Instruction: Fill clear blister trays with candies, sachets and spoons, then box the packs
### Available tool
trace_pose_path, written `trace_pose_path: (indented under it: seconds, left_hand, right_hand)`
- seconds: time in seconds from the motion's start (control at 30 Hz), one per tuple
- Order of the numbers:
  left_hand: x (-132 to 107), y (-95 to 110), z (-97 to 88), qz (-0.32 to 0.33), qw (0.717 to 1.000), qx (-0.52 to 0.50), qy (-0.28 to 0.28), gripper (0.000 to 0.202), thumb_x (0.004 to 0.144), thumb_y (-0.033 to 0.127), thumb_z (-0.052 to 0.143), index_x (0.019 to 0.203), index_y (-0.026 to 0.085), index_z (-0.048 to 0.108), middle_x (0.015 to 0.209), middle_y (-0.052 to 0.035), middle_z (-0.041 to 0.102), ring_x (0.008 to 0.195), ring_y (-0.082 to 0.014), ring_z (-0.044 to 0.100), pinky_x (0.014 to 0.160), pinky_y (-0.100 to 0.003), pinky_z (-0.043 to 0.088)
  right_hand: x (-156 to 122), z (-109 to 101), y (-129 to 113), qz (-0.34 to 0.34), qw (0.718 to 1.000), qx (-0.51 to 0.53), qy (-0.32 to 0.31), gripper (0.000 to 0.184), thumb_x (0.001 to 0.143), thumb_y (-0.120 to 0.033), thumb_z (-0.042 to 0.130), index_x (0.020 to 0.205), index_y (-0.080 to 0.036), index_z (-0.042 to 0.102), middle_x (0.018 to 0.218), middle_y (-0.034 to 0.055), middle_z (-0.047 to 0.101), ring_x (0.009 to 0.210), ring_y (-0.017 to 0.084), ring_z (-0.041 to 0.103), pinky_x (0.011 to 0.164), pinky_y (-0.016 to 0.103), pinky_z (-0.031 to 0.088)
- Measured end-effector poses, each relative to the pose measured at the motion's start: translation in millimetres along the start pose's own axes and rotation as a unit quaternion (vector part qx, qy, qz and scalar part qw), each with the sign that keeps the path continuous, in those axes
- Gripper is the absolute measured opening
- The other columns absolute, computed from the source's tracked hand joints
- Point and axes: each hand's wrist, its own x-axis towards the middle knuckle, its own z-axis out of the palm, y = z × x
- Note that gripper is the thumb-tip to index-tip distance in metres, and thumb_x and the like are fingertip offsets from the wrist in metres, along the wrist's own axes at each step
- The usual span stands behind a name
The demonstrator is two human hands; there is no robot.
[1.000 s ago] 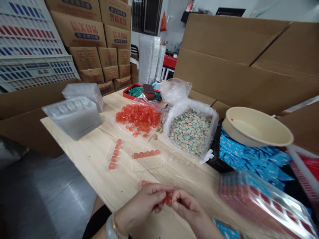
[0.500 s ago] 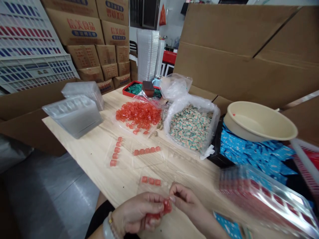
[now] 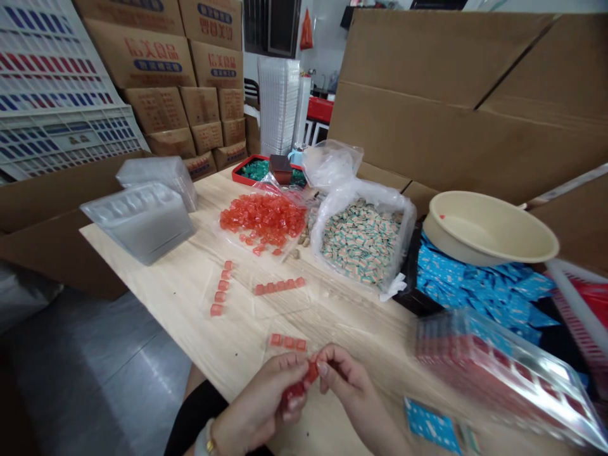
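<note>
My left hand (image 3: 266, 396) is closed around red translucent pieces (image 3: 293, 392), partly hidden by the fingers. Between the fingertips of both hands is another small red piece (image 3: 312, 371). My right hand (image 3: 349, 380) pinches that piece from the right with thumb and forefinger. Just beyond the hands, three red squares (image 3: 288, 342) lie in a row on a clear plastic sheet. Two more rows of red squares lie farther off, one running lengthwise (image 3: 221, 290) and one crosswise (image 3: 279, 286), also on clear plastic.
Behind the rows are a heap of red pieces (image 3: 263, 218) and a plastic-lined container of small printed packets (image 3: 361, 244). Clear trays (image 3: 142, 218) stand at left. To the right are a cream basin (image 3: 494, 231), blue packets (image 3: 479, 285) and stacked clear trays with red contents (image 3: 494, 373).
Both hands have shifted slightly upward on the table, and the piece between the fingertips has turned and moved up a little. The rows on the table stay as they were.
</note>
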Motion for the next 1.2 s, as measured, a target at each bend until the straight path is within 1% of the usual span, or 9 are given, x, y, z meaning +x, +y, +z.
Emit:
trace_pose_path:
  seconds: [0.1,0.23,0.4,0.5,0.63,0.7,0.87,1.0,1.2]
  left_hand:
    - [-1,-1,-0.4,-0.029,0.997,-0.062,-0.023,0.026,0.071,0.04,0.052,0.071,0.015,0.046,0.054,0.0063,0.036,0.04,-0.002,0.024,0.04,-0.019,0.011]
    - [11,-10,1.0,0.05,0.995,0.074,0.052,0.026,0.068,0.039,0.056,0.076,0.016,0.047,0.049,0.0081,0.034,0.04,-0.004,0.027,0.039,-0.019,0.016]
    - [24,-24,6.4,0.135,0.96,0.216,0.118,0.015,0.066,0.027,0.058,0.064,0.014,0.05,0.055,0.0044,0.043,0.05,-0.007,0.036,0.049,-0.02,0.028]
    - [26,-34,11.0,0.113,0.961,0.221,0.118,0.018,0.064,0.027,0.059,0.059,0.014,0.048,0.054,0.0038,0.043,0.052,-0.0073,0.037,0.05,-0.02,0.028]
    - [24,-38,17.2,-0.028,0.995,0.088,0.024,0.028,0.063,0.04,0.06,0.065,0.017,0.043,0.042,0.0091,0.033,0.037,-0.0036,0.023,0.039,-0.02,0.013]
    - [23,-35,19.1,-0.047,0.998,0.041,0.02,0.029,0.064,0.039,0.061,0.064,0.017,0.042,0.042,0.0091,0.033,0.037,-0.0025,0.022,0.039,-0.02,0.009]
    - [23,-29,19.6,-0.052,0.989,-0.139,0.013,0.024,0.066,0.03,0.062,0.066,0.014,0.045,0.056,0.0058,0.039,0.041,-0.0004,0.026,0.039,-0.017,0.008]
    - [26,-33,19.4,-0.034,0.983,-0.176,0.037,0.024,0.067,0.031,0.062,0.07,0.013,0.046,0.068,0.0024,0.046,0.044,0.0002,0.03,0.038,-0.017,0.009]
    - [28,-40,18.2,0.047,0.994,-0.054,0.079,0.035,0.067,0.042,0.06,0.064,0.017,0.037,0.051,0.0082,0.036,0.04,-0.0012,0.022,0.039,-0.019,0.009]
  right_hand:
    - [0,-1,-1,-0.043,0.995,-0.094,0.004,0.021,0.08,-0.035,0.044,0.069,-0.017,0.048,0.065,0.0003,0.05,0.062,0.012,0.045,0.059,0.024,0.036]
    - [-1,-1,9,-0.089,0.972,-0.202,0.083,0.016,0.08,-0.028,0.043,0.069,-0.018,0.049,0.067,0.0006,0.049,0.064,0.013,0.047,0.059,0.024,0.036]
    - [-13,-2,26,-0.065,0.968,-0.21,0.121,0.015,0.08,-0.029,0.043,0.072,-0.019,0.051,0.068,0.0017,0.051,0.064,0.015,0.049,0.059,0.025,0.036]
    - [-23,-6,35,-0.041,0.967,-0.198,0.152,0.016,0.078,-0.031,0.045,0.07,-0.019,0.051,0.066,0.0016,0.051,0.061,0.015,0.048,0.057,0.025,0.035]
    - [-30,-14,40,0.039,0.988,-0.082,0.122,0.022,0.073,-0.037,0.052,0.062,-0.018,0.049,0.059,-0.0004,0.049,0.057,0.013,0.045,0.053,0.024,0.033]
    - [-30,-17,40,0.083,0.99,0.032,0.108,0.028,0.069,-0.042,0.056,0.058,-0.018,0.046,0.051,-0.0033,0.043,0.05,0.01,0.04,0.05,0.023,0.03]
    - [-29,-20,32,0.135,0.931,0.335,0.057,0.029,0.062,-0.04,0.064,0.059,-0.018,0.045,0.049,-0.0063,0.037,0.043,0.006,0.033,0.047,0.022,0.027]
    - [-30,-17,28,0.128,0.924,0.353,0.071,0.027,0.063,-0.036,0.065,0.06,-0.017,0.048,0.049,-0.0057,0.038,0.044,0.006,0.033,0.048,0.023,0.027]
    - [-30,-7,32,0.148,0.915,0.369,0.066,0.03,0.061,-0.039,0.066,0.056,-0.017,0.045,0.051,-0.0056,0.039,0.043,0.006,0.035,0.047,0.023,0.028]
